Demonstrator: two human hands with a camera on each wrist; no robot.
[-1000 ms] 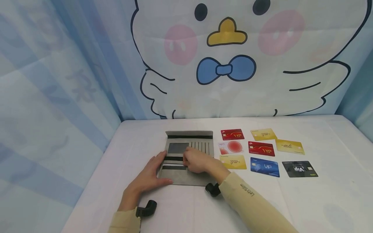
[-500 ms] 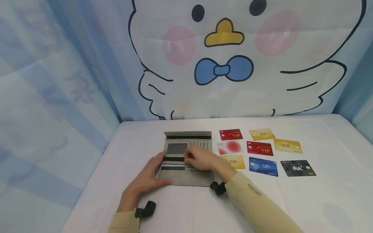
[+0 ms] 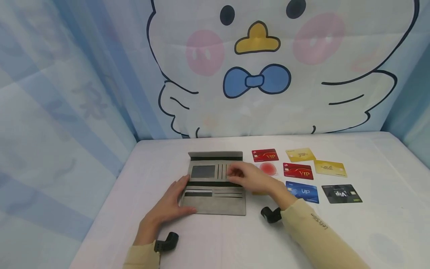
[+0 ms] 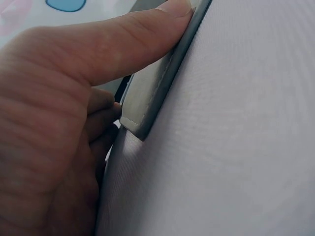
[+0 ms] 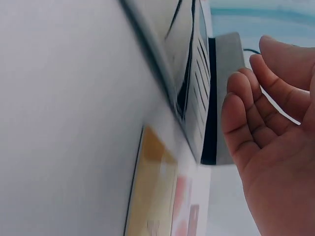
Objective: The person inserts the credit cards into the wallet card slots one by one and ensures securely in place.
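Note:
A grey wallet lies spread flat, its card slots and a dark window showing. My left hand rests at its left side, fingers stretched along the edge and thumb on the front edge. In the left wrist view the thumb presses the stitched border of the wallet. Above the wallet's right side is my right hand, fingers loosely bent. The right wrist view shows that hand with nothing between thumb and fingers. Part of a pale card with a red circle and most of a gold card are hidden beneath it.
Right of the wallet lie two red VIP cards, one at the back and one nearer. Beside them are two gold cards, the left and the right, a blue card and a black card. A patterned curtain hangs behind.
My right hand has drawn back from the wallet's middle toward the right, its fingers loosening and the lower slots coming into view. The left hand stays on the wallet's edge.

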